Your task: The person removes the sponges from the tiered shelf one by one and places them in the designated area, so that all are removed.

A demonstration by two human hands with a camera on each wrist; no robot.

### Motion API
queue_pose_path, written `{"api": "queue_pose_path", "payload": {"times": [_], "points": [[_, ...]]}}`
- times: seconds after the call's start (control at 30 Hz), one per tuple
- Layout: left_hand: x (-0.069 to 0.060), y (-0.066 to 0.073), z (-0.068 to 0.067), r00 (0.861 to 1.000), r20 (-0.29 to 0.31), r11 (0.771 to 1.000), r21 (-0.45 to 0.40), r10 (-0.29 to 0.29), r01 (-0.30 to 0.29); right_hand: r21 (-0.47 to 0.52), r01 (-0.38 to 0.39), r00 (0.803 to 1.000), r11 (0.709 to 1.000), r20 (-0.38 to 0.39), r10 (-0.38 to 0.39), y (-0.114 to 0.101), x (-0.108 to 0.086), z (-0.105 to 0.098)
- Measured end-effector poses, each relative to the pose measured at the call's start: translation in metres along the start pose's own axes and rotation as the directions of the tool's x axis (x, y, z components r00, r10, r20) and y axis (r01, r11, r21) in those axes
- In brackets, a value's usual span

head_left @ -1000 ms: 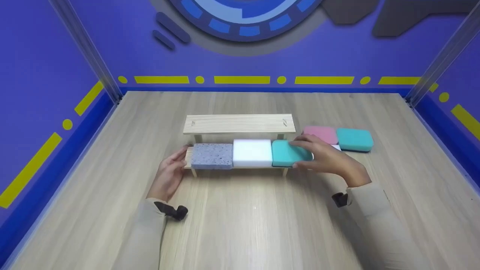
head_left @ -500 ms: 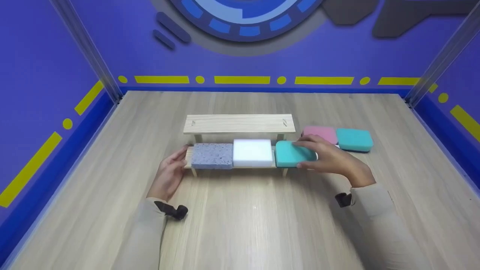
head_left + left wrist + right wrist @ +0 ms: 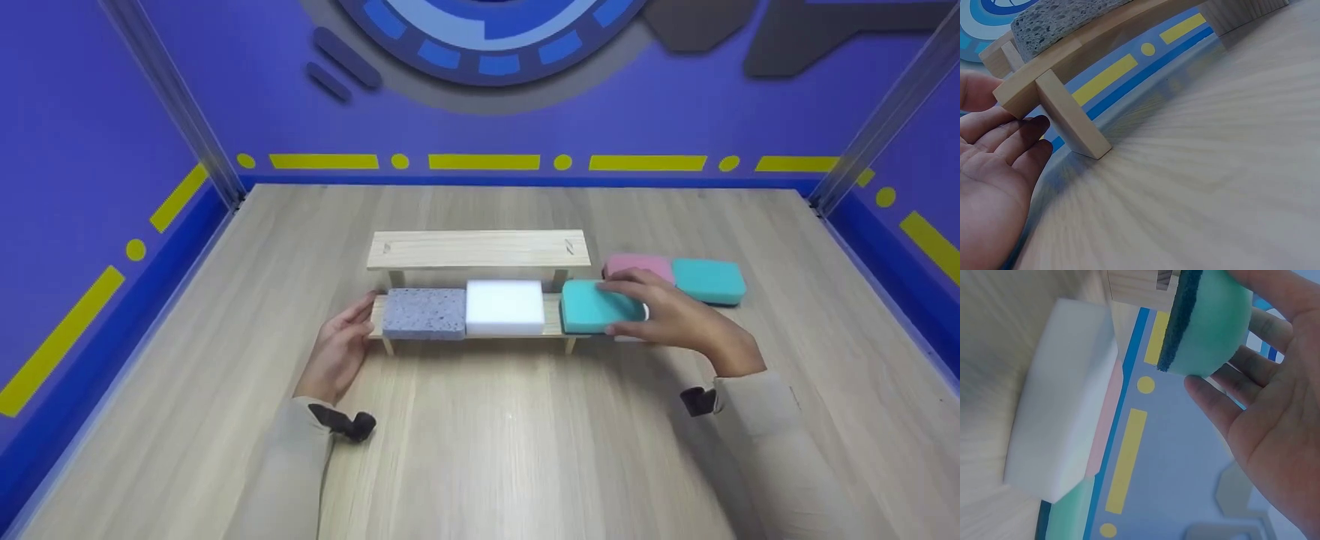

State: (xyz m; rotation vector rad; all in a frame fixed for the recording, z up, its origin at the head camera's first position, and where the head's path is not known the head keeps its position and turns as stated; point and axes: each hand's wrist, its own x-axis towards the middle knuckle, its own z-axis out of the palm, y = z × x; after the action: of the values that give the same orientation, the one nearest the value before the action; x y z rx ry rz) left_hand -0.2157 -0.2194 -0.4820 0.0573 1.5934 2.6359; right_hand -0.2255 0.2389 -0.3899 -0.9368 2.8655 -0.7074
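Observation:
My right hand (image 3: 679,319) grips a teal sponge (image 3: 600,306) at the right end of the lower board of a two-level wooden stand (image 3: 480,249). In the right wrist view, the sponge's dark scouring layer (image 3: 1182,320) faces the board side, and it appears raised off the table. My left hand (image 3: 341,349) holds the lower board's left end, with fingers under the wood in the left wrist view. On that board lie a grey, pitted sponge (image 3: 424,313) and a white sponge (image 3: 505,307), side by side. Bare wood shows between the white and teal sponges.
Right of the stand, on the table (image 3: 450,442), lie a pink sponge (image 3: 637,264) and another teal sponge (image 3: 709,281). A white block-shaped sponge (image 3: 1061,399) lies there too, mostly hidden by my right hand in the head view. Blue walls (image 3: 480,135) enclose the table.
My right hand has moved right with the teal sponge, opening a gap between it and the white sponge. My left hand has stayed at the board's end.

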Motion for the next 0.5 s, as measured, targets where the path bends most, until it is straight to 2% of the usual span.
{"api": "queue_pose_path", "payload": {"times": [0.2, 0.5], "points": [[-0.0002, 0.0002, 0.0009, 1.0, 0.001, 1.0, -0.004, -0.008, 0.008, -0.005, 0.024, 0.999, 1.0, -0.03, -0.024, 0.0031, -0.0023, -0.0025], [-0.0001, 0.0007, 0.0001, 1.0, 0.007, 1.0, 0.0, -0.008, 0.008, -0.002, -0.003, 0.999, 1.0, -0.044, 0.003, 0.0058, -0.0085, -0.0068]]}}
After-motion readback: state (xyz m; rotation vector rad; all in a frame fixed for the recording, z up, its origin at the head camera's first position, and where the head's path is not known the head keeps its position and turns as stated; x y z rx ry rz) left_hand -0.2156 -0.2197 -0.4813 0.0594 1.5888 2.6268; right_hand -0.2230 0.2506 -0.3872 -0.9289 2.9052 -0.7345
